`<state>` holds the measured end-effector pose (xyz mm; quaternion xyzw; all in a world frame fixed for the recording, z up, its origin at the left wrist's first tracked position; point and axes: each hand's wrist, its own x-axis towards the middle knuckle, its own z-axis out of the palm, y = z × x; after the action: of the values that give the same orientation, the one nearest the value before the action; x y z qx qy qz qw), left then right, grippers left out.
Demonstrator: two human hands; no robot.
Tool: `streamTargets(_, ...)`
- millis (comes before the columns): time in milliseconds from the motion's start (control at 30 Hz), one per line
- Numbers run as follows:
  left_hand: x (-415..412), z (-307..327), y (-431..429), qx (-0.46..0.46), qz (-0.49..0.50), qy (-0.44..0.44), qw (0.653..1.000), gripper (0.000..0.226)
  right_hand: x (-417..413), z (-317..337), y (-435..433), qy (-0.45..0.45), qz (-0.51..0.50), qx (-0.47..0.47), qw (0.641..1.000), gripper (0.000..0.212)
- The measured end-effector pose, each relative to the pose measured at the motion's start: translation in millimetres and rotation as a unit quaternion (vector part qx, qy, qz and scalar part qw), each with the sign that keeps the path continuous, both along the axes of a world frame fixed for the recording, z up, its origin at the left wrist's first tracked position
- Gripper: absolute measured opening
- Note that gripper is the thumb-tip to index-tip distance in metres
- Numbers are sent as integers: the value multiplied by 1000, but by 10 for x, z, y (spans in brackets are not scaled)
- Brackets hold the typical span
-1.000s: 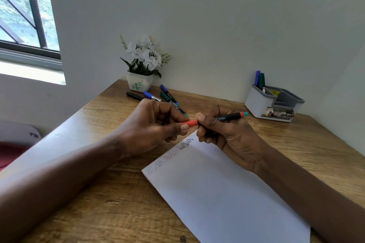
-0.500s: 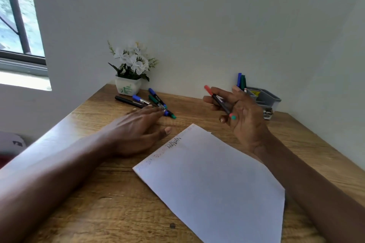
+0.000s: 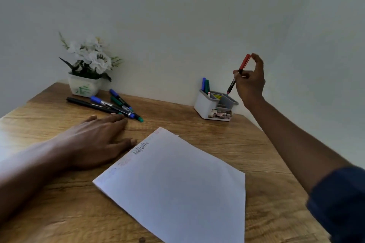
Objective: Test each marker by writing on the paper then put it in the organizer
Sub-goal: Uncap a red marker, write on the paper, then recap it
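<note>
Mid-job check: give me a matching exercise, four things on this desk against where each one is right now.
Things
1. red marker
2. paper
3. loose markers
4. left hand

Places
A. palm down on the table, beside the sheet
B. pinched in the right hand, over the organizer
C. heaped beside the flower pot
D. flat in the near middle, scribbles along its top edge

Pairs: 1-B; 2-D; 3-C; 4-A

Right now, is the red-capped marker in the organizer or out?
Out: the right hand grips the marker tilted, its lower end at the rim of the organizer.
</note>
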<state>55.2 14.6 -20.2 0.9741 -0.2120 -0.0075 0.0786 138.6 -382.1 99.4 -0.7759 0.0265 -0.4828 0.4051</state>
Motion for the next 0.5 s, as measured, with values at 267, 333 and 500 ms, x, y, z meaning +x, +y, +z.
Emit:
streamTargets(267,6,8,-38,-16,0,-8,1000,109,433,-128,-438,84,-85,-142,983,70)
streamTargets(333,9,2,-33,-18,-2,-6,1000,105,505,-182,-480,105,-80,-154,979,69)
streamTargets(500,24,13,-25,-20,-4,2,1000,106,665,-280,-517,199,-84,-200,956,66)
